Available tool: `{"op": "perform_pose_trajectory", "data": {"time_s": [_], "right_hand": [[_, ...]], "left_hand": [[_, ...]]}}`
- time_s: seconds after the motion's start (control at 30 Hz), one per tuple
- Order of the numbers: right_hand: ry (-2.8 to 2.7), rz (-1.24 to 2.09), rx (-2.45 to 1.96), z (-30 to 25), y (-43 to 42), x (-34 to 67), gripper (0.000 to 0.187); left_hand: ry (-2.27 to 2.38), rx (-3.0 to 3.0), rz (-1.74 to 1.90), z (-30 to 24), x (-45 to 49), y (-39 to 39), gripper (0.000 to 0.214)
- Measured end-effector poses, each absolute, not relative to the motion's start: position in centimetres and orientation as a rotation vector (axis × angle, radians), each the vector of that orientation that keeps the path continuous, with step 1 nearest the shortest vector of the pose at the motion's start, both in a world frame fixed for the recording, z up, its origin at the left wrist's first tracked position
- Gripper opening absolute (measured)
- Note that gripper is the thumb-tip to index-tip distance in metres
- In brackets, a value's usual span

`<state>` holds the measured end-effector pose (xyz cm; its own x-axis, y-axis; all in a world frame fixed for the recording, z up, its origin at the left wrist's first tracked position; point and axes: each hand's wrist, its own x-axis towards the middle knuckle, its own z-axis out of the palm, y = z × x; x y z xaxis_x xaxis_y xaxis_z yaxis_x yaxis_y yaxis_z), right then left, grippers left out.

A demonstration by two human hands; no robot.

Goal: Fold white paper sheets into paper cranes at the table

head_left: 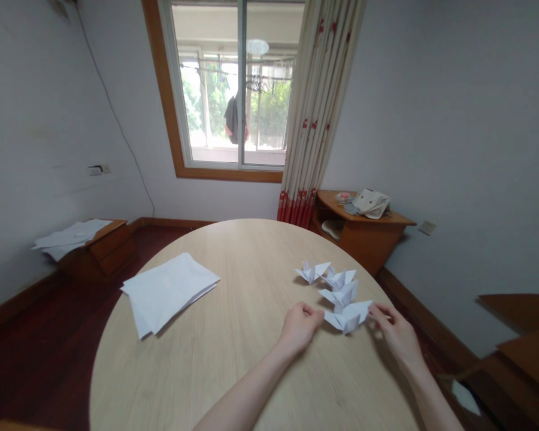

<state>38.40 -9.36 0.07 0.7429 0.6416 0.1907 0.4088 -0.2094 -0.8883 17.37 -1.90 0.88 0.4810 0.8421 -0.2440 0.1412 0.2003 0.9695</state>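
A folded white paper crane (349,318) is stretched between my two hands at the right side of the round table (233,371). My left hand (302,326) is closed, pinching the crane's left wing tip. On the other side, my right hand (397,332) pinches the right wing tip between thumb and fingers. Just behind it sit several more paper cranes; the nearest one (341,294) partly touches or overlaps the held crane in view, and the farthest one (312,272) stands at the back left of the group.
A stack of white paper sheets (173,290) lies on the table's left side. Beyond the table stand a corner cabinet (363,224) with a cloth bag on it and a low wooden cabinet (110,245) with papers. A long curtain (317,120) hangs beside the window.
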Motion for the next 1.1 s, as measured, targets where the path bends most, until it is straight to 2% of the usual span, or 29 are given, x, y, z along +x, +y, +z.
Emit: {"op": "perform_pose_trajectory", "data": {"time_s": [0.17, 0.4, 0.5, 0.73, 1.1], "right_hand": [[-0.854, 0.062, -1.777, 1.1, -9.7, 37.3, 0.061], [-1.113, -0.328, -1.653, 4.6, -9.4, 32.3, 0.048], [-1.258, -0.299, -1.525, 5.9, -8.4, 29.4, 0.037], [-1.521, -0.12, -1.279, 6.3, -4.4, 23.5, 0.025], [-1.812, 0.25, -0.97, 3.3, 3.1, 13.2, 0.026]], "left_hand": [[1.007, 1.373, 0.721, 2.1, 16.0, -2.0, 0.02], [1.017, 1.438, 0.858, 4.4, 11.6, -1.5, 0.021], [1.046, 1.51, 0.965, 5.0, 9.1, -0.9, 0.025], [1.217, 1.674, 1.263, 5.8, 2.6, 0.5, 0.026], [1.757, 2.048, 1.392, 0.8, -8.4, 1.7, 0.02]]}}
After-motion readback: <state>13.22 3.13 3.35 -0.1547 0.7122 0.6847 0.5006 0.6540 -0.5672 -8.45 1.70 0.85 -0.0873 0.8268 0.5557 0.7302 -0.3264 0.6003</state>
